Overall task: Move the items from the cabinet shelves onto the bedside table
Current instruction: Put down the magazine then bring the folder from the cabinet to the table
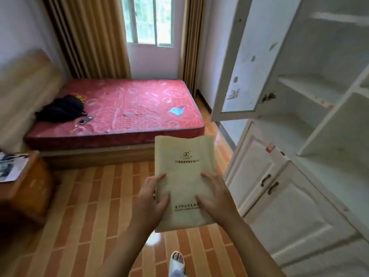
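Holding a cream-yellow booklet (pixel 184 176) out over the striped tile floor (pixel 89 206), the person has both hands on it at lower centre of the frame. Left hand (pixel 148 198) grips the booklet's left edge, thumb laid across the cover, the other fingers (pixel 159 177) wrapped round the edge. Right hand (pixel 214 195) lies on the right side of the cover, fingers spread and slightly bent over it; whether the thumb hooks underneath, I can't tell. Dark printed characters run across the cover. At the right of the frame stands the white cabinet (pixel 279 196), its upper door (pixel 239 66) swung open, shelves showing. Far left, the orange wooden bedside table (pixel 30 188) carries some printed papers (pixel 10 166). Behind, a red mattress (pixel 129 108) with a black bundle (pixel 61 108) and a small blue object (pixel 176 110) on it. A white slipper (pixel 176 262) pokes in at the bottom edge.
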Motion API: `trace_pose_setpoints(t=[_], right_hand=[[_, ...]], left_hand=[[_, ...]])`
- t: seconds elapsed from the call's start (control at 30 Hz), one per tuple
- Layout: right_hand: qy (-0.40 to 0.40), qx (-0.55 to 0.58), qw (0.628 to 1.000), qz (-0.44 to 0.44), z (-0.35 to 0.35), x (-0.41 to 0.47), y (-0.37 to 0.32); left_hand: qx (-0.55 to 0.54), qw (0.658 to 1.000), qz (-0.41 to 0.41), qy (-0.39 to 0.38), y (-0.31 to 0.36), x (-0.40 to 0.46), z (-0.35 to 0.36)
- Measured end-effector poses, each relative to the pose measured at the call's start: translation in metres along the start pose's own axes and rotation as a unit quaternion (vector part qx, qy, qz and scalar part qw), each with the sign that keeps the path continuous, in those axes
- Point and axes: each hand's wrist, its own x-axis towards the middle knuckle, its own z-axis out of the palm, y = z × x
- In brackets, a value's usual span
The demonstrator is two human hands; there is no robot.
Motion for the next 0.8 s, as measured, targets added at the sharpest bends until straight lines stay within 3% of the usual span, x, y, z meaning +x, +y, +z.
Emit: trace_pose_setpoints(t=[0.47, 0.8], right_hand=[[-0.216, 0.030, 0.967, -0.133, 0.198, 0.236, -0.075], [-0.319, 0.057, 0.927, -0.189, 0.296, 0.325, -0.128]], left_hand=[[0.127, 0.962, -0.181, 0.161, -0.116, 0.105, -0.135], [0.151, 0.924, -0.258, 0.238, -0.173, 0.138, -0.195]])
